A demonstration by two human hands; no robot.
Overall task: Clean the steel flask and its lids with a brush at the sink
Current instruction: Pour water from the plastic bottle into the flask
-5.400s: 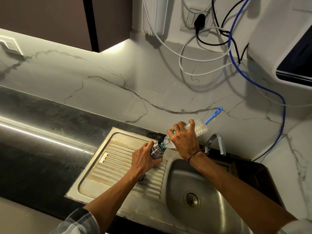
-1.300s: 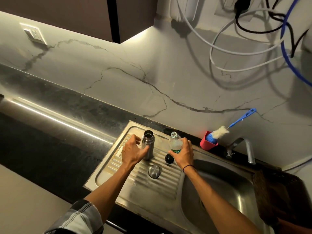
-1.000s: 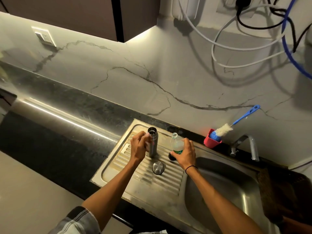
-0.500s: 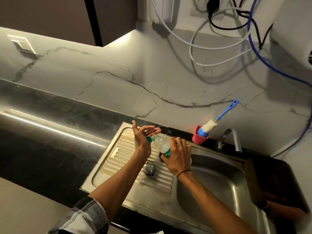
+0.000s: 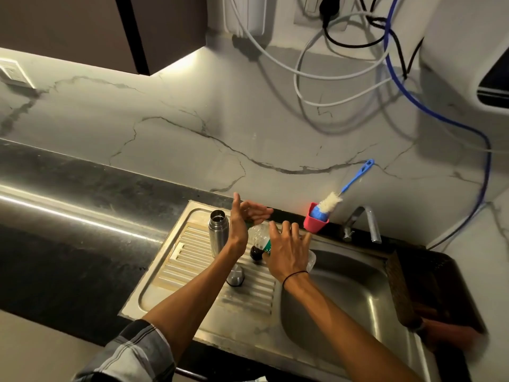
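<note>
Here, near the middle of the frame, the steel flask (image 5: 218, 233) stands upright and uncapped on the ribbed drainboard (image 5: 192, 260) of the sink (image 5: 358, 299), just left of the left hand (image 5: 242, 227). That hand is raised on edge, its fingers (image 5: 257, 212) straight and spread, pointing right; a small green cap seems to sit against its palm at the neck of a clear plastic bottle (image 5: 260, 235), though how it is held cannot be told. The right hand (image 5: 287, 253) lies over the tilted bottle, fingers extended across its body, thumb side hidden, so its grip is unclear. A dark inner lid (image 5: 256, 253) rests on the drainboard just below the bottle, and the steel outer lid (image 5: 235, 275) lies lower, beside the left forearm. Right of centre, a blue-handled bottle brush (image 5: 330, 202) leans in a pink cup (image 5: 315, 222) on the counter (image 5: 68, 205), near the tap (image 5: 360, 224).
</note>
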